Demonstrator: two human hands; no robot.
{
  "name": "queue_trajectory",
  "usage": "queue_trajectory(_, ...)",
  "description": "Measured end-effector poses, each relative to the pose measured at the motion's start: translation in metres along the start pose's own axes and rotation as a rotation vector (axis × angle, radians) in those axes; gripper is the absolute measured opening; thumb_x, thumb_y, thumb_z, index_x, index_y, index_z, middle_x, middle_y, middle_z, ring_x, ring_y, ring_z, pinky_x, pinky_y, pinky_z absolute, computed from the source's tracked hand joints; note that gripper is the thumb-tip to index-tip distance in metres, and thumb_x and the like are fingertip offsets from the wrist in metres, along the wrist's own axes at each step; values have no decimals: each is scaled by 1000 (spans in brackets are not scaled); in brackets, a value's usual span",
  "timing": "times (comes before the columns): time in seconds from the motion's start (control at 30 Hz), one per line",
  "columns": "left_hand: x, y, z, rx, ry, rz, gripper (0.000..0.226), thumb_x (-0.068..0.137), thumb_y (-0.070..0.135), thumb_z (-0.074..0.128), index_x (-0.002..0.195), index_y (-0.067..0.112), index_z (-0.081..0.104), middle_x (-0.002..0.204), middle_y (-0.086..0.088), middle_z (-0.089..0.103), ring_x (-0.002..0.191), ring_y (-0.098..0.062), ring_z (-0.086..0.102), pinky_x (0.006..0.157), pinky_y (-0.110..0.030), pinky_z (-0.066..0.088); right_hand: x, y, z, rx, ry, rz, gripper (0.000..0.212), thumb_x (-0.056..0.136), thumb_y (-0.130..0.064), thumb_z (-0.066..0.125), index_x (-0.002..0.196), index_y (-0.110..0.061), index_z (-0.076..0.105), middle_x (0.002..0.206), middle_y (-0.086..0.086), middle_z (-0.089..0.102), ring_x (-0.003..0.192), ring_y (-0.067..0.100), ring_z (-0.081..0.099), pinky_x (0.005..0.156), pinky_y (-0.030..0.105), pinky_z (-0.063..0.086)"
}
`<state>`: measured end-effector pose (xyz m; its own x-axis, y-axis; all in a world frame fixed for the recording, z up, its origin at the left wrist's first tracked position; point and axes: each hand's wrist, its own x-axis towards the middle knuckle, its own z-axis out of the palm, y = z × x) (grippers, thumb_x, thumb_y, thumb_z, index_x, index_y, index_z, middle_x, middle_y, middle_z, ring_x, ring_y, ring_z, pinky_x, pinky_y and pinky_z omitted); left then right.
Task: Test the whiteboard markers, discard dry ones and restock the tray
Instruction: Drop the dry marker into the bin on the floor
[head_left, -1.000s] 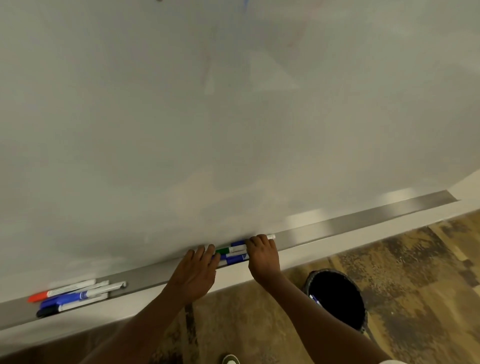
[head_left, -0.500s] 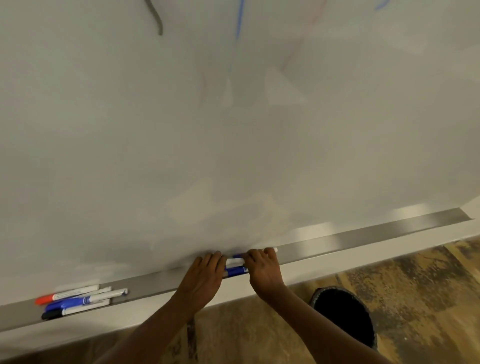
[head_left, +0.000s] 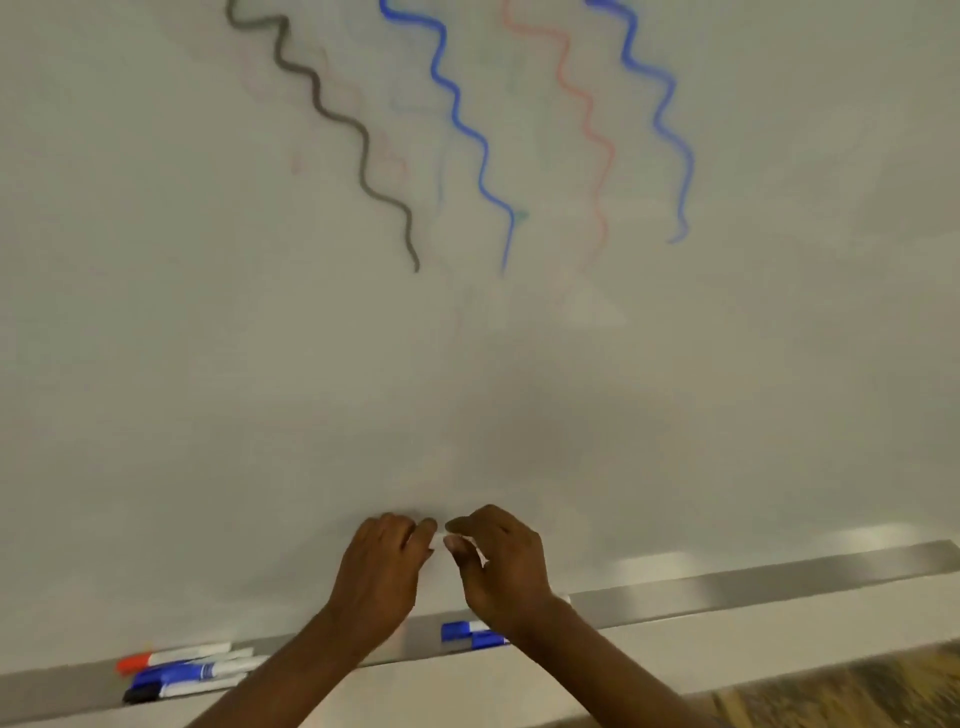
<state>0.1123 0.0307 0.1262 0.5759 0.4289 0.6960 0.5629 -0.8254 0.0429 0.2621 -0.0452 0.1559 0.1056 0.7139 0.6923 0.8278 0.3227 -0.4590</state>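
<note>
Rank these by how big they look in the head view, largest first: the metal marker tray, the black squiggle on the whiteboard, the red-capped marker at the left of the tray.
1. Metal marker tray, crossing nearly the whole frame.
2. Black squiggle.
3. Red-capped marker, clearly smallest.

Wide-angle distortion and differing distance from the camera make the gaps unsure, not the order.

Both hands (head_left: 439, 551) raised, fingertips together
</note>
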Motion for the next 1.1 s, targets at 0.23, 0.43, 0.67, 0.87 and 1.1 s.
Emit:
queue_trajectory(0.23, 68, -15, -78, -25, 285, 90, 26, 103, 23, 30, 102, 9, 53, 62, -6, 55, 51, -19, 50, 46, -28, 44, 77, -74, -36, 851, -26, 410, 18, 78, -13, 75, 93, -11, 66, 66, -5, 63, 58, 7, 56, 53, 17, 45)
queue_trajectory(0.43, 128, -22, -137, 15, 396, 276, 14, 98, 15, 39, 88, 12, 48, 55, -7, 53, 42, -18, 45, 38, -29, 41, 136, -109, -70, 824, -60, 292, 26, 82, -18, 74, 71, -11, 52, 57, 9, 59, 48, 17, 53, 49, 27, 43)
queue_trajectory(0.67, 176, -15, -189, -43, 313, 334, 14, 95, 17, 38, 86, 21, 48, 60, 1, 59, 43, -16, 48, 38, -30, 40, 170, -129, -110, 809, -16, 75, 26, 87, -23, 67, 70, -12, 51, 60, 13, 63, 46, 23, 55, 49, 27, 43)
queue_trajectory(0.87, 202, -1, -217, -134, 149, 353, 24, 100, 38, 29, 88, 32, 49, 57, 10, 56, 44, -9, 46, 44, -19, 34, 179, -131, -130, 810, 61, -9, 27, 87, -19, 66, 68, -13, 47, 55, 7, 59, 42, 21, 54, 44, 23, 40)
queue_trajectory(1.1, 224, -2, -237, -199, 55, 291, 35, 93, 64, 27, 91, 38, 50, 54, 10, 55, 47, -8, 49, 45, -21, 36, 188, -134, -156, 512, 113, -171, 30, 84, -35, 68, 68, -20, 47, 57, 7, 61, 50, 19, 60, 47, 27, 43)
